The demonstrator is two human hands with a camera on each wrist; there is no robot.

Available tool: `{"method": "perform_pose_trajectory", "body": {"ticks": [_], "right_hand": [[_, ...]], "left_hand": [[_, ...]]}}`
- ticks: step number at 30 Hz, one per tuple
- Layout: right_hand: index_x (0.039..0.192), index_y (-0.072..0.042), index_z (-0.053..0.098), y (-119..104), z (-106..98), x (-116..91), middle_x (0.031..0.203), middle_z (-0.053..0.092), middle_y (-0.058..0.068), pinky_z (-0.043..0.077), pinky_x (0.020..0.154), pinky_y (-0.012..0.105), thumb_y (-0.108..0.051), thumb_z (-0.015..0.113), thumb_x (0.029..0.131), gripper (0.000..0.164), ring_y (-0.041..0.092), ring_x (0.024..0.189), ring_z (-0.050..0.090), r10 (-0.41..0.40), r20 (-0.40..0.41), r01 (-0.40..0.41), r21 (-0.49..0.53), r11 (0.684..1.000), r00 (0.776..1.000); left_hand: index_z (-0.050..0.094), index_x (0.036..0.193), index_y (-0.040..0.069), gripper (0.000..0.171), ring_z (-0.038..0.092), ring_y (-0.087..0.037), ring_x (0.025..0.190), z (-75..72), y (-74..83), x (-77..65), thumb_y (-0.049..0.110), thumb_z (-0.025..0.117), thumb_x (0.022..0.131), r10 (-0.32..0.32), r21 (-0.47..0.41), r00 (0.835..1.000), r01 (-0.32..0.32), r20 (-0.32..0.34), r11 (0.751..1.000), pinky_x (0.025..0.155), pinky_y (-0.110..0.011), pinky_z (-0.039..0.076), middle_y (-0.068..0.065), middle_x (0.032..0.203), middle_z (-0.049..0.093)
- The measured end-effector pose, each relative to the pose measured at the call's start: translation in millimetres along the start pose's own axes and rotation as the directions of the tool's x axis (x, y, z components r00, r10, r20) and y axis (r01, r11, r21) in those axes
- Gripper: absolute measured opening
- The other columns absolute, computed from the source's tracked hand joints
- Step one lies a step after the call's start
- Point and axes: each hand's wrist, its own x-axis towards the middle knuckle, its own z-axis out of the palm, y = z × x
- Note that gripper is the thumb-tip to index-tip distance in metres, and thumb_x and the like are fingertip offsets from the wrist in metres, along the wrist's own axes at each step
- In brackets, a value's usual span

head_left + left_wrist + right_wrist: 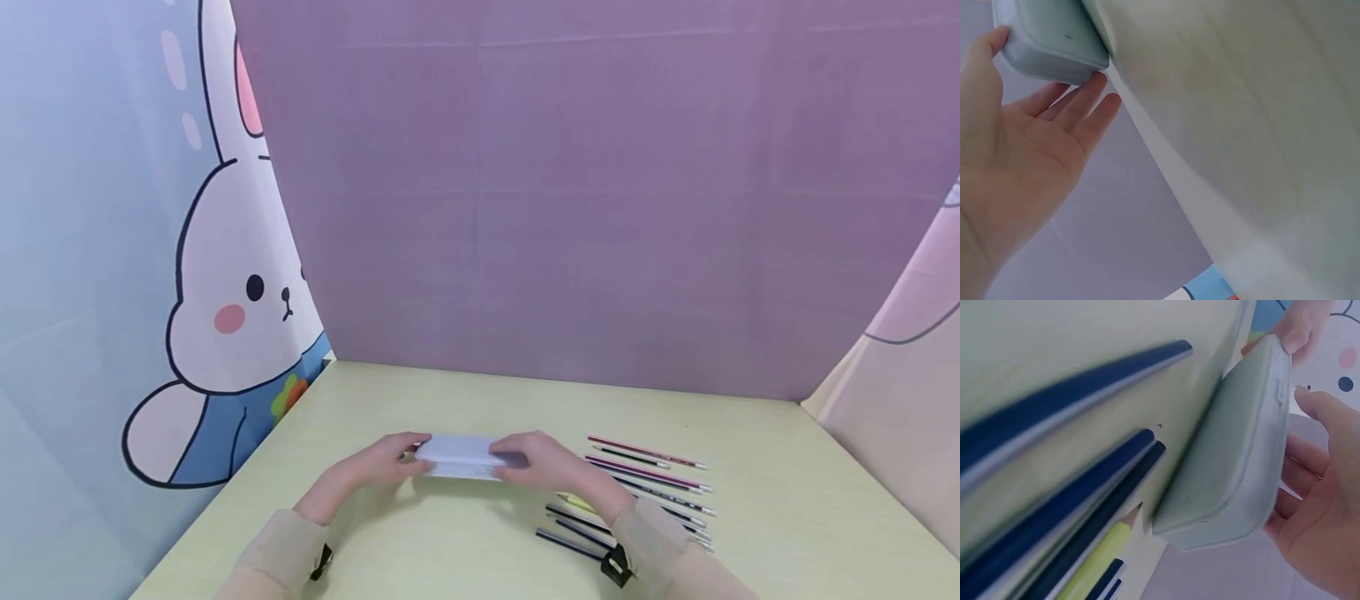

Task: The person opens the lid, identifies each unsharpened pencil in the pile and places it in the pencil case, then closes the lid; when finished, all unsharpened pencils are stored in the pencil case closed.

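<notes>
A pale rounded pencil case (459,454) is held level between my two hands, close over the table. My left hand (390,460) holds its left end, with the thumb on one long side and the fingers on the other. In the left wrist view, the left fingertips (1099,78) lie right at the lower edge of the case (1054,50). My right hand (538,462) grips the right end. The right wrist view shows the right fingers partly hidden behind the case (1229,456), and a small clasp on its side near the right thumb (1310,400).
Several pencils (652,475) lie side by side on the table to the right, some under my right forearm. One yellow-green pencil (1100,556) is among the dark ones. A purple cloth (562,208) closes off the table's back edge, and a rabbit-print cloth (232,317) hangs at left.
</notes>
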Motion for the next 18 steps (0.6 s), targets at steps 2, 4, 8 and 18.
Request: {"method": "perform_pose_trajectory", "body": {"ticks": [2, 4, 8, 18], "right_hand": [[0.124, -0.006, 0.061, -1, -3, 0, 0.120, 0.065, 0.008, 0.051, 0.090, 0.035, -0.033, 0.060, 0.091, 0.042, 0.020, 0.107, 0.062, 0.027, 0.007, -0.027, 0.014, 1.000, 1.000], [0.124, -0.007, 0.062, -2, -5, 1, 0.117, 0.066, 0.007, 0.052, 0.084, 0.032, -0.035, 0.059, 0.092, 0.042, 0.016, 0.101, 0.063, 0.045, 0.005, -0.045, 0.029, 0.999, 0.999], [0.118, -0.008, 0.066, -5, -9, 3, 0.108, 0.070, 0.004, 0.053, 0.076, 0.025, -0.034, 0.060, 0.092, 0.037, 0.011, 0.091, 0.066, 0.043, -0.024, -0.042, 0.028, 0.999, 0.999], [0.104, -0.005, 0.072, -7, -9, 13, 0.096, 0.073, 0.005, 0.052, 0.069, 0.016, -0.023, 0.063, 0.090, 0.025, 0.008, 0.081, 0.068, -0.110, -0.063, 0.103, -0.108, 0.989, 0.992]], "left_hand": [[0.046, 0.134, -0.005, 0.059, 0.053, -0.032, 0.115, 0.6, -0.3, 1.3, 0.037, 0.055, 0.094, -0.021, -0.016, 1.000, 0.021, -0.011, 1.000, 0.098, -0.050, 0.043, -0.021, 0.129, 0.054], [0.049, 0.132, -0.003, 0.055, 0.055, -0.028, 0.112, 1.2, -1.1, 3.0, 0.039, 0.051, 0.096, -0.045, -0.030, 0.999, 0.045, -0.025, 0.999, 0.097, -0.049, 0.044, -0.017, 0.126, 0.057], [0.055, 0.126, 0.003, 0.050, 0.055, -0.022, 0.108, 0.9, -1.9, 4.9, 0.043, 0.043, 0.098, -0.057, -0.040, 0.998, 0.055, -0.041, 0.998, 0.094, -0.046, 0.044, -0.010, 0.119, 0.061], [0.057, 0.122, 0.006, 0.046, 0.055, -0.021, 0.105, 2.5, -1.1, 1.3, 0.041, 0.038, 0.100, -0.086, -0.078, 0.994, 0.080, -0.070, 0.994, 0.093, -0.044, 0.045, -0.009, 0.115, 0.062]]}}
